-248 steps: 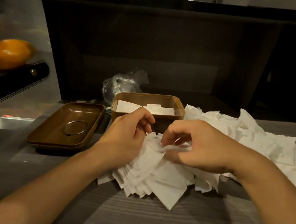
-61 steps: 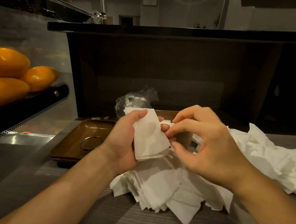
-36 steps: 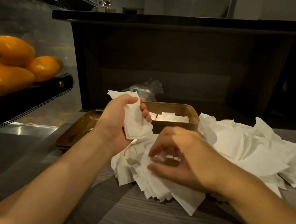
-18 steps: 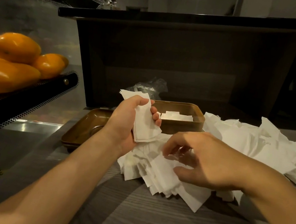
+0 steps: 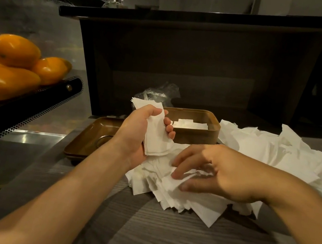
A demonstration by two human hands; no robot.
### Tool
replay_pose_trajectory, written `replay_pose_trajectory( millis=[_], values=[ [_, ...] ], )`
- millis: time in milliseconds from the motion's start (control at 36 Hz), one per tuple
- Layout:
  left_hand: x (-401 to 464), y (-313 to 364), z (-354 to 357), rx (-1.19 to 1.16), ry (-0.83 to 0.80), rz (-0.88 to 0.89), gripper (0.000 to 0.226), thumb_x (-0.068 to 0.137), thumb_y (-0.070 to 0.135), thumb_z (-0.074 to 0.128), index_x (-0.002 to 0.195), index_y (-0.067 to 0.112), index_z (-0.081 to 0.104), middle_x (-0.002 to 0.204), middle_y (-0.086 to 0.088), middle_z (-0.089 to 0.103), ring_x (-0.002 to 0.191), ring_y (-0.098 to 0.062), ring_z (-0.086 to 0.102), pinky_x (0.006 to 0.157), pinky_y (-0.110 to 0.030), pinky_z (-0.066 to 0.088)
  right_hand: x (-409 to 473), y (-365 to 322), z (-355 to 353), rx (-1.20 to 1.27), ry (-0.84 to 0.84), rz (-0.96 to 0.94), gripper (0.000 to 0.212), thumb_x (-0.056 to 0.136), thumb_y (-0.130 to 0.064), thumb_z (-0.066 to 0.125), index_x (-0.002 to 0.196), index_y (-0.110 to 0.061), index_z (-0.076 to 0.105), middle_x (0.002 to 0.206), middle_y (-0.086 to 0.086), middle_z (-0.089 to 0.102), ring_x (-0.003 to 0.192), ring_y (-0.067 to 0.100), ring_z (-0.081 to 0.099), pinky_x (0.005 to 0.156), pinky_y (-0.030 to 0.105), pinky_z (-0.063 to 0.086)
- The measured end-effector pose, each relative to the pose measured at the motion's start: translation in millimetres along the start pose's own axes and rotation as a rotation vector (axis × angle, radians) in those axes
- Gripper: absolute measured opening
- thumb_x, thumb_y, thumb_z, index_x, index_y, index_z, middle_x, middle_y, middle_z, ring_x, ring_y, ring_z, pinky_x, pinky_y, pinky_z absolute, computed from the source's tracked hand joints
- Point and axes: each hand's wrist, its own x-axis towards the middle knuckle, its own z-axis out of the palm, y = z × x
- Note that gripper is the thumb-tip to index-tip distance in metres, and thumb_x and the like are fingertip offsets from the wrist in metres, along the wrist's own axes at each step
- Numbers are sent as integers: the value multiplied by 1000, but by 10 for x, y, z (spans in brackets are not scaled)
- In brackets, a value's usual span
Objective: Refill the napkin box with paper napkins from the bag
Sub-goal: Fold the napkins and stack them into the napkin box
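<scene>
Our left fingers [image 5: 169, 127] are curled tight round a stack [image 5: 155, 133] of folded white napkins, thumb across the front, the soft paper held upright just above the surface [image 5: 158, 237]. That left hand [image 5: 137, 134] sits in front of the box [image 5: 197, 127], close to its near left corner. Our right fingers [image 5: 179, 167] are loosely spread and bent, tips pressing down on the heap [image 5: 175, 196], with the thumb low against a sheet; we cannot tell whether any one napkin is actually pinched. The right hand [image 5: 221, 173] arches over that heap, a fan of thin, crinkled, square-cut sheets with pointed corners overhanging towards us.

The box is a brown, round-cornered rectangle, open at the top, with a few flat white napkins lying low inside. Beside it on the left lies its lid [image 5: 89, 142], a shallow brown tray shape with a ring in the middle. Behind both, a crumpled clear plastic bag [image 5: 158, 95]. More loose napkins [image 5: 277, 153] spread in a rumpled drift to the right. The surface is grey wood grain. Far left, glossy oranges [image 5: 14, 54] rest on a dark perforated tray [image 5: 32, 101].
</scene>
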Motion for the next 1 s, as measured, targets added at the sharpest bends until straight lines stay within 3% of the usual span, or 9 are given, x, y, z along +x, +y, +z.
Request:
replay_pose_trajectory(
  millis=[167,278,389,500,639,694,806,889,1000],
  values=[
    [-29,0,12,25,-25,5,32,97,18,48,125,5,57,77,-8,57,66,-17,54,66,-32,51,49,37,49,-45,96,-17,15,91,-29,74,102,-39,78,117,-33,60,112,-9,55,95,15,48],
    [-35,-2,6,55,-48,-13,31,97,21,49,124,7,58,77,-7,59,66,-17,57,67,-32,52,60,29,44,22,189,4,10,92,-31,72,97,-39,74,103,-24,69,98,-1,63,88,24,55],
    [-51,-13,15,92,-52,-26,30,98,24,50,122,10,60,78,-7,61,67,-17,58,65,-31,53,45,-8,20,110,175,17,10,94,-33,68,100,-36,75,95,-22,71,91,0,66,80,21,56],
    [-70,-16,19,132,-54,-26,27,98,26,50,119,11,61,76,-6,62,68,-16,58,66,-31,53,44,-42,8,240,172,5,7,93,-33,67,96,-35,73,86,-21,70,82,-1,66,67,12,49],
    [-113,-11,8,265,-61,-11,30,101,38,48,110,17,68,83,-5,71,71,-18,69,64,-34,58,-28,-112,-104,586,170,-49,10,88,-24,70,97,-20,72,91,-4,76,85,12,73,71,23,58],
    [-148,-13,15,355,-101,-28,39,101,51,44,113,24,69,93,-7,76,79,-22,75,68,-38,61,-42,-143,-129,666,273,-57,15,88,-22,70,102,-16,70,93,-3,76,87,14,75,72,26,61],
    [-211,-47,75,410,-288,-99,63,96,69,28,119,25,68,110,-8,76,102,-25,73,94,-44,57,59,-91,-66,407,668,-82,13,81,-32,77,92,-25,74,98,-21,67,89,1,66,68,18,57],
    [-232,-79,133,380,-382,-153,74,93,74,23,126,22,64,120,-10,72,113,-27,69,103,-46,52,137,-52,-11,387,721,-51,11,80,-32,79,86,-24,74,105,-26,59,94,-2,62,62,16,56],
    [-245,-86,177,368,-405,-148,75,83,78,30,125,26,63,122,-10,72,115,-28,68,104,-47,51,175,-18,17,309,780,-12,11,83,-31,79,89,-25,74,113,-22,58,99,4,62,73,16,59]
  ],
)
